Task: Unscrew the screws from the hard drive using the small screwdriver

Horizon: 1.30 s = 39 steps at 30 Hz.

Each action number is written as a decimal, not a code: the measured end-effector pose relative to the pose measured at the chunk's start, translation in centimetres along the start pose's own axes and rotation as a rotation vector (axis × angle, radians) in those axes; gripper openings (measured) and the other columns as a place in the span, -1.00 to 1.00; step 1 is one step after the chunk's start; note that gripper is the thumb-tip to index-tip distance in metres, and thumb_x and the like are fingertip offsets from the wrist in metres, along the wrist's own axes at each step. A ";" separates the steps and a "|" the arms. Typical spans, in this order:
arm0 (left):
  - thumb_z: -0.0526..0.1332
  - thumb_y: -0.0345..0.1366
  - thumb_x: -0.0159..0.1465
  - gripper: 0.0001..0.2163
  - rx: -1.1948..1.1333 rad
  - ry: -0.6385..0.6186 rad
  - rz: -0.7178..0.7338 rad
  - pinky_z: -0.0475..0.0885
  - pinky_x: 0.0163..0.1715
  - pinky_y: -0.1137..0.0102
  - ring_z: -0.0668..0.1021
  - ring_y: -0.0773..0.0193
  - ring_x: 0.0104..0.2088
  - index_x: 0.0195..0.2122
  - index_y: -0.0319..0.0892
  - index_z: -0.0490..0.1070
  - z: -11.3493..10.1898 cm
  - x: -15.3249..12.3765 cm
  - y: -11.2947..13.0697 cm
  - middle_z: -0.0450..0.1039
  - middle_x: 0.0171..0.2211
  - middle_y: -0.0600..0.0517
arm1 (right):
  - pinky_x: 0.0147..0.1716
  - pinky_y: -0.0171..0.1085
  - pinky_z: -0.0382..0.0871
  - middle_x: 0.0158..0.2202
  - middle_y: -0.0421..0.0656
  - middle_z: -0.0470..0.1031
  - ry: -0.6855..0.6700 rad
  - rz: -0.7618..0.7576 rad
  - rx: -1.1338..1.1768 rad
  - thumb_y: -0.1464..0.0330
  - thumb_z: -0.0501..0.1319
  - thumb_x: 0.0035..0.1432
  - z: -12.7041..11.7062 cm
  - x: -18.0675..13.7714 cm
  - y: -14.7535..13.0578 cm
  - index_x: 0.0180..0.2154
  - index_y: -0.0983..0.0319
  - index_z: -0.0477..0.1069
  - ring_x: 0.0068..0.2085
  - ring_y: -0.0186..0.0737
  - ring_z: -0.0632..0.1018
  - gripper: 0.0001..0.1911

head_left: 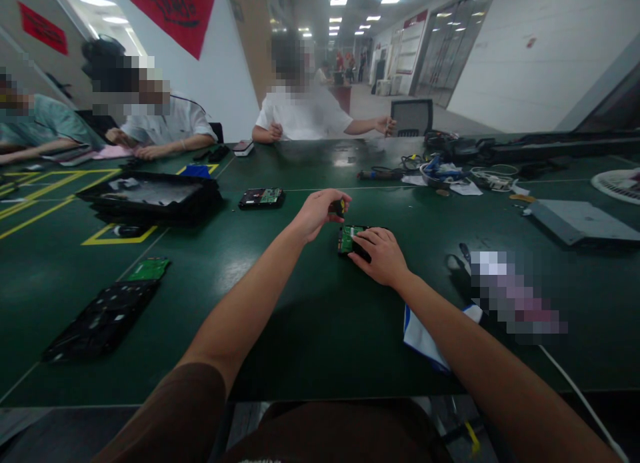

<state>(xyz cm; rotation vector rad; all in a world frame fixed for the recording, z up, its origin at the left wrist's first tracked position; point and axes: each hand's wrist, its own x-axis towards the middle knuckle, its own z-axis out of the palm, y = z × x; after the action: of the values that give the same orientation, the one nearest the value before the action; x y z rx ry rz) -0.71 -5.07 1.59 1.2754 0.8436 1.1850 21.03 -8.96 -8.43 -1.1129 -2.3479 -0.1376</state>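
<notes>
A hard drive (347, 237) lies on the green table in front of me, its green circuit board facing up. My right hand (384, 255) is closed over its right end, covering that part. Just above the drive's far left side, my left hand (319, 213) grips a short black and yellow handle, which looks like a screwdriver (341, 207); its tip cannot be made out. Farther left on the table rests another hard drive (261, 197), also with a green board showing.
Black trays (150, 199) are stacked at the left. Nearer me lie a black drive-like part (103, 316) and a green circuit board (149, 269). Cables (443, 169), a grey metal box (583, 221) and a white-blue cloth (425, 336) are on the right. Several people sit across.
</notes>
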 end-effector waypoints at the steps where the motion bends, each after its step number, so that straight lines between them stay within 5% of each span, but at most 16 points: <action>1: 0.21 -0.23 0.25 -0.80 -0.021 0.000 -0.011 0.52 -0.36 0.38 0.57 0.23 -0.29 -0.27 -0.25 0.55 0.0 0.0 0.0 0.53 -0.32 -0.08 | 0.26 0.25 0.23 0.15 -0.03 0.54 0.001 0.000 0.003 0.06 0.20 0.39 0.0 0.0 0.0 0.20 0.08 0.51 0.23 0.20 0.41 -0.54; 5: 0.24 -0.25 0.23 -0.86 -0.088 0.048 -0.022 0.57 -0.29 0.28 0.59 0.20 -0.29 -0.30 -0.23 0.48 0.1 0.3 -0.4 0.54 -0.35 -0.07 | 0.26 0.24 0.23 0.17 -0.03 0.54 -0.001 -0.002 0.008 0.06 0.19 0.39 0.0 0.0 0.0 0.20 0.11 0.50 0.24 0.19 0.41 -0.53; 11: 0.25 -0.22 0.23 -0.81 0.102 0.180 0.093 0.50 -0.41 0.43 0.52 0.26 -0.28 -0.34 -0.23 0.58 0.0 0.3 -0.3 0.49 -0.28 -0.06 | 0.25 0.26 0.24 0.19 -0.03 0.55 -0.004 -0.002 0.020 0.07 0.21 0.38 0.0 0.0 0.0 0.22 0.10 0.50 0.23 0.20 0.42 -0.53; 20: 0.26 -0.23 0.23 -0.85 -0.132 0.044 -0.043 0.55 -0.33 0.34 0.61 0.19 -0.25 -0.27 -0.21 0.48 0.2 0.3 -0.5 0.59 -0.29 -0.09 | 0.26 0.24 0.24 0.18 -0.05 0.55 0.005 -0.003 0.018 0.05 0.19 0.39 0.0 0.0 0.0 0.20 0.10 0.51 0.22 0.18 0.42 -0.53; 31: 0.27 -0.20 0.26 -0.79 -0.118 -0.037 -0.068 0.53 -0.36 0.36 0.58 0.20 -0.28 -0.21 -0.24 0.53 -0.1 0.3 -0.7 0.54 -0.32 -0.10 | 0.26 0.24 0.23 0.19 -0.05 0.55 0.001 -0.004 0.020 0.06 0.20 0.39 0.1 0.0 0.0 0.21 0.10 0.50 0.23 0.18 0.42 -0.52; 39: 0.27 -0.22 0.28 -0.81 0.025 0.052 0.032 0.57 -0.31 0.37 0.53 0.26 -0.26 -0.32 -0.25 0.55 0.4 0.2 -0.5 0.49 -0.29 -0.08 | 0.28 0.21 0.22 0.20 -0.05 0.54 -0.013 0.001 -0.008 0.04 0.18 0.40 0.1 0.0 0.0 0.21 0.12 0.50 0.24 0.16 0.42 -0.51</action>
<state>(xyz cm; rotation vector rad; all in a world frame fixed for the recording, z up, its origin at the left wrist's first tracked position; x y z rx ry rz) -0.23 -4.97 1.20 1.2870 0.8809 1.2408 21.00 -8.95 -8.48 -1.1223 -2.3597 -0.1400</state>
